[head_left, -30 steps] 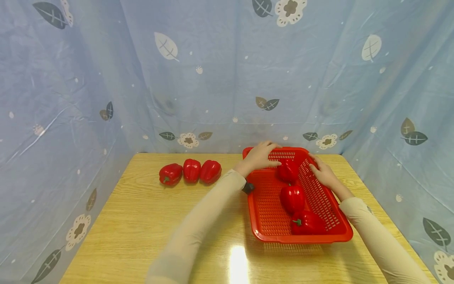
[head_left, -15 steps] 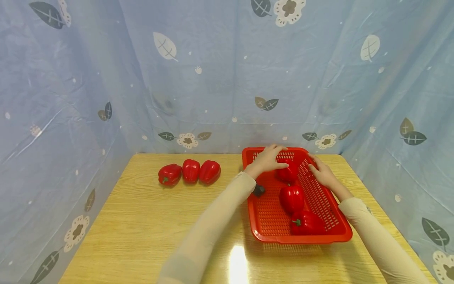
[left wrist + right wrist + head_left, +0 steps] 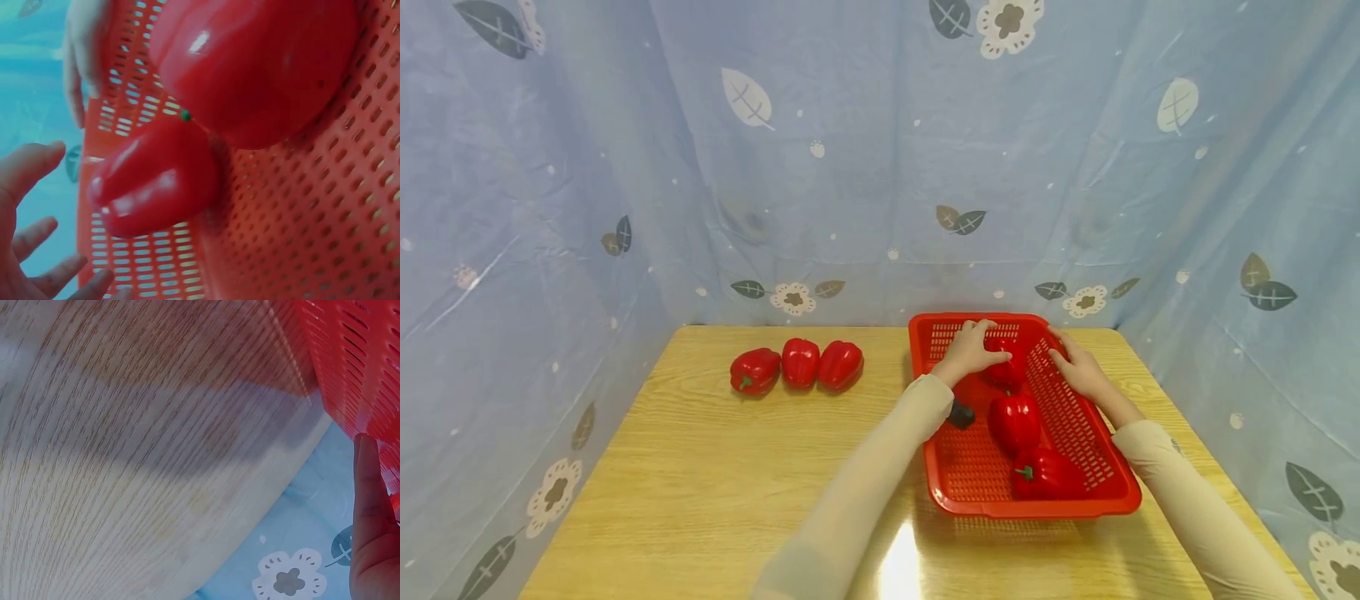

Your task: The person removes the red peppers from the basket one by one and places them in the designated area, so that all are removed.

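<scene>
A red plastic basket (image 3: 951, 505) with perforated walls holds three red bell peppers: a far one (image 3: 1004, 367), a middle one (image 3: 1015, 423) and a near one (image 3: 1048, 473) with a green stem. My left hand (image 3: 968, 352) reaches over the basket beside the far bell pepper. In the left wrist view its fingers (image 3: 37, 240) are spread, with a gap between them and that bell pepper (image 3: 156, 181). My right hand (image 3: 1081, 371) grips the basket's right rim, thumb on the inner side; in the right wrist view a finger (image 3: 369, 487) lies along the outer wall.
Three more red bell peppers stand in a row on the wooden table (image 3: 700, 483) at the back left: a left one (image 3: 756, 371), a middle one (image 3: 801, 363) and a right one (image 3: 841, 365). A blue patterned curtain (image 3: 820, 200) hangs behind and on both sides.
My left hand has moved right and slightly nearer, from over the basket's left rim to beside the far bell pepper. My right hand stays on the rim.
</scene>
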`<state>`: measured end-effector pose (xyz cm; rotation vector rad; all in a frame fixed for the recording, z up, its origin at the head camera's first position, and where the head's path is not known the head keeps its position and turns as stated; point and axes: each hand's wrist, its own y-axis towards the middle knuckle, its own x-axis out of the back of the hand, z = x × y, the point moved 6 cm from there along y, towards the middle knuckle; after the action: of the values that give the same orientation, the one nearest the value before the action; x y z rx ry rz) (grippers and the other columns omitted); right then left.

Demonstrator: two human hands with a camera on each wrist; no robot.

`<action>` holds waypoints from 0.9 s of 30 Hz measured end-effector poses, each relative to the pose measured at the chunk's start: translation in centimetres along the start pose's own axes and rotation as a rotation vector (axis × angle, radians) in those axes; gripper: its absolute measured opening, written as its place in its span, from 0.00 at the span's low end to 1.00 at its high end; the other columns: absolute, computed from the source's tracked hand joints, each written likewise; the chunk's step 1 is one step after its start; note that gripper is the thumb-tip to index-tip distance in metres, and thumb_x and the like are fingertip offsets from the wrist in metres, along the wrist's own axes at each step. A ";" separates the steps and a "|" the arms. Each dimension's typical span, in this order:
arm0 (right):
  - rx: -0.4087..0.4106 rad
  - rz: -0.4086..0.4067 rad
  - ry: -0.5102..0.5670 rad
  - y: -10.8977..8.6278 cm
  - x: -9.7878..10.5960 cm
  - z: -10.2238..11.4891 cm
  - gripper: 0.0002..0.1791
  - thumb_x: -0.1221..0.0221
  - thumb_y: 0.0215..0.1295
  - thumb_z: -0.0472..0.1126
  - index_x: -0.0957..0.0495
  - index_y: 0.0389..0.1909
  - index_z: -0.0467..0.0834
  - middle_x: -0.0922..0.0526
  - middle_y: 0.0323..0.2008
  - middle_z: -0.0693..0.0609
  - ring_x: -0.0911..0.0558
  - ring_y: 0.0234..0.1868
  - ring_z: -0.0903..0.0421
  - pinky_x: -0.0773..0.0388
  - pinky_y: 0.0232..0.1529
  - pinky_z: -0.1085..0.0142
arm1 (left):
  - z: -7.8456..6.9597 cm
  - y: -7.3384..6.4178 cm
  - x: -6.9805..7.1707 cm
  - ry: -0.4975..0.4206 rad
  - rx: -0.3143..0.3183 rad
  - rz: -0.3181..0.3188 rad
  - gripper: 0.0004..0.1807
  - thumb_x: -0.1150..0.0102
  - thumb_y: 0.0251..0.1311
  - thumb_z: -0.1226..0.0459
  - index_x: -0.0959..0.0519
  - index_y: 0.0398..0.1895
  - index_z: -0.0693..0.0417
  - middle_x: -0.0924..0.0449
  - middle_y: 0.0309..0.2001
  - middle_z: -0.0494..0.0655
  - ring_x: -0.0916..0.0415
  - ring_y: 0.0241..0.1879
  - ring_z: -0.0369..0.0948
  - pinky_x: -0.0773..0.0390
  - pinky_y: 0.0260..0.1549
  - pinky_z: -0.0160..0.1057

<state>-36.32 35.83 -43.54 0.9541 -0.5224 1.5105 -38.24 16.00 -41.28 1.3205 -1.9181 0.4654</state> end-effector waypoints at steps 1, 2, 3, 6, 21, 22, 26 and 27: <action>-0.002 0.000 0.002 0.0 -0.1 0.0 0.29 0.61 0.74 0.43 0.53 0.70 0.35 0.44 0.64 0.25 0.40 0.61 0.27 0.43 0.58 0.36 | 0.2 0.0 -0.1 -0.011 0.019 -0.004 0.35 0.38 0.54 0.49 0.36 0.64 0.45 0.37 0.61 0.49 0.32 0.55 0.44 0.26 0.50 0.39; -0.006 0.002 0.005 0.0 -0.1 0.0 0.29 0.61 0.74 0.44 0.53 0.70 0.36 0.45 0.64 0.25 0.41 0.61 0.27 0.43 0.58 0.36 | 0.4 0.0 -0.3 -0.014 0.033 -0.006 0.35 0.38 0.54 0.48 0.36 0.64 0.45 0.37 0.61 0.50 0.32 0.55 0.45 0.27 0.50 0.39; -0.009 0.004 0.006 0.1 -0.2 -0.1 0.29 0.61 0.74 0.44 0.53 0.70 0.36 0.45 0.64 0.26 0.40 0.61 0.27 0.43 0.58 0.36 | 0.5 -0.1 -0.4 -0.015 0.042 -0.011 0.35 0.38 0.53 0.48 0.36 0.64 0.46 0.37 0.60 0.50 0.32 0.56 0.45 0.27 0.50 0.39; -0.011 -0.002 0.018 0.1 -0.2 -0.2 0.29 0.61 0.74 0.44 0.52 0.70 0.36 0.44 0.64 0.26 0.39 0.60 0.28 0.42 0.57 0.36 | 0.5 0.0 -0.7 -0.001 0.049 -0.007 0.36 0.38 0.53 0.48 0.37 0.65 0.47 0.38 0.62 0.51 0.34 0.58 0.46 0.28 0.52 0.40; -0.023 -0.009 0.011 0.0 0.0 0.1 0.29 0.60 0.74 0.43 0.52 0.70 0.37 0.43 0.64 0.26 0.37 0.58 0.28 0.41 0.56 0.37 | 0.3 0.4 -2.1 0.088 0.036 0.049 0.36 0.37 0.53 0.49 0.38 0.66 0.42 0.36 0.60 0.50 0.30 0.54 0.44 0.26 0.49 0.38; -0.022 -0.009 0.011 0.0 0.0 0.1 0.29 0.60 0.74 0.43 0.52 0.70 0.37 0.43 0.64 0.26 0.36 0.58 0.29 0.40 0.56 0.37 | 0.3 0.5 -2.1 0.087 0.034 0.045 0.36 0.37 0.53 0.49 0.37 0.65 0.42 0.36 0.60 0.50 0.31 0.54 0.44 0.26 0.49 0.38; -0.020 -0.002 0.008 0.1 0.0 0.1 0.28 0.60 0.74 0.43 0.52 0.70 0.36 0.43 0.63 0.26 0.35 0.57 0.29 0.40 0.56 0.37 | 0.4 0.7 -2.2 0.071 0.024 0.027 0.32 0.37 0.54 0.52 0.35 0.62 0.44 0.35 0.60 0.49 0.30 0.54 0.43 0.25 0.49 0.37; -0.020 -0.001 0.008 0.1 0.0 0.1 0.28 0.60 0.74 0.43 0.52 0.70 0.36 0.43 0.63 0.26 0.34 0.56 0.29 0.40 0.55 0.37 | 0.5 0.7 -2.2 0.071 0.020 0.026 0.31 0.37 0.55 0.52 0.35 0.62 0.44 0.34 0.59 0.49 0.29 0.53 0.42 0.25 0.49 0.36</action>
<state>-36.39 35.75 -43.51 0.9326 -0.5306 1.5050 -38.68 17.40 -43.16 1.2763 -1.8781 0.5387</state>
